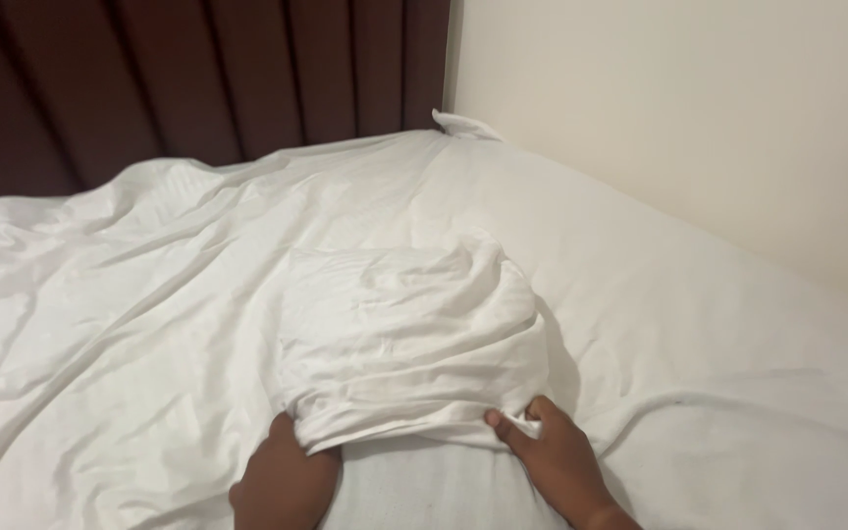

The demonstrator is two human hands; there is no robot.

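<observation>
The near edge of the folded white sheet [409, 339] was gripped by both hands: left hand [285, 476] closed underneath, right hand [554, 450] pinching it.

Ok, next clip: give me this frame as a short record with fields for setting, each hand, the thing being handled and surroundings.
setting: bed covered by a rumpled white sheet, seen from the head camera
left hand: left hand grips the near left edge of the pillowcase
right hand: right hand pinches the near right edge, thumb on top
handled thing: white pillow in a pillowcase, lying on the sheet, fabric bunched at its open end
surroundings: dark wooden headboard behind; cream wall to the right
</observation>
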